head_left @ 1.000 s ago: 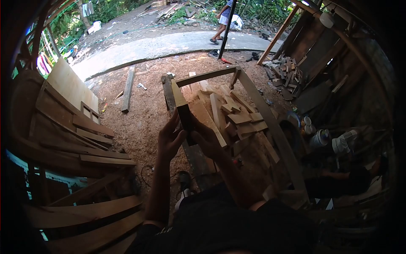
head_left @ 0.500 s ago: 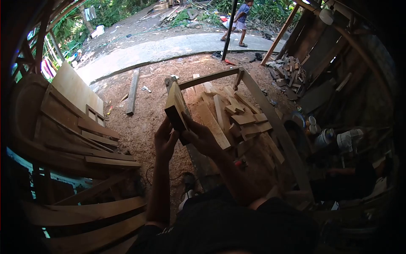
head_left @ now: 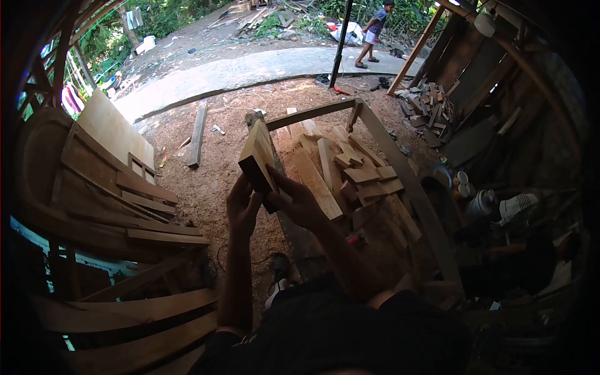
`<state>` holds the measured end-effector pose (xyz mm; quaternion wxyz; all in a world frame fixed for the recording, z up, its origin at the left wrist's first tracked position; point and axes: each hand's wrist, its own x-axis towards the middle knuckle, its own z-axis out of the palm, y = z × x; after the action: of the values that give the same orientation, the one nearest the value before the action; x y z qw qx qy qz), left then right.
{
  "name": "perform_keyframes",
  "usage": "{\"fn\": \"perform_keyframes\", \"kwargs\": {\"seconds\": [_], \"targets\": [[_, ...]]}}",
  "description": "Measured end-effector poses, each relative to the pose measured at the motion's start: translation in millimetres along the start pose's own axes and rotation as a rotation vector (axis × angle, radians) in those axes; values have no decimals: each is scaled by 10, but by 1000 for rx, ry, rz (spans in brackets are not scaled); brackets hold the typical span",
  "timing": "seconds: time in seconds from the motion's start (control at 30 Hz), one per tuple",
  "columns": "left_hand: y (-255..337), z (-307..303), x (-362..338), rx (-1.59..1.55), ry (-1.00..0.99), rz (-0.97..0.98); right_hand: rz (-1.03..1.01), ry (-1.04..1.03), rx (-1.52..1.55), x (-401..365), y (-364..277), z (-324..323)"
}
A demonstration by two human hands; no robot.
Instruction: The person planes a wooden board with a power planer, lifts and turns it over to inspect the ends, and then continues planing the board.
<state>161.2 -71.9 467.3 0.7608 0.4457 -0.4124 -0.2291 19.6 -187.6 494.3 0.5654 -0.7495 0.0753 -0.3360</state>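
Observation:
A wooden board (head_left: 265, 147) is raised in front of me, its dark end face towards me and its far end pointing away. My left hand (head_left: 242, 206) is closed on the near end from the left and below. On the right side, my right hand (head_left: 296, 201) grips the same end, fingers along the board's face. Just beyond and to the right lie several cut wood pieces (head_left: 364, 175) inside a long wooden frame (head_left: 400, 156). A small red object (head_left: 356, 239) shows near my right forearm.
Planks and panels (head_left: 144, 206) lean along the left. A loose beam (head_left: 198, 134) lies on the shavings-covered ground (head_left: 231, 140). Scrap wood (head_left: 431, 109) is heaped at the back right, near a post (head_left: 340, 47). Someone walks (head_left: 373, 34) on the concrete path (head_left: 250, 69). Buckets (head_left: 481, 203) stand right.
The board has tilted slightly and shifted a little left in my hands. The person on the path has walked to the right.

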Motion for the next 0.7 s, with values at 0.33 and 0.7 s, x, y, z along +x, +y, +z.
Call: {"fn": "perform_keyframes", "kwargs": {"seconds": [0.33, 0.7], "targets": [[-74, -64, -79, -30, 13, -2, 15, 1, 47, -81, -18, 56], [273, 149, -249, -175, -34, -10, 249, 204, 115, -441, 33, 278]]}}
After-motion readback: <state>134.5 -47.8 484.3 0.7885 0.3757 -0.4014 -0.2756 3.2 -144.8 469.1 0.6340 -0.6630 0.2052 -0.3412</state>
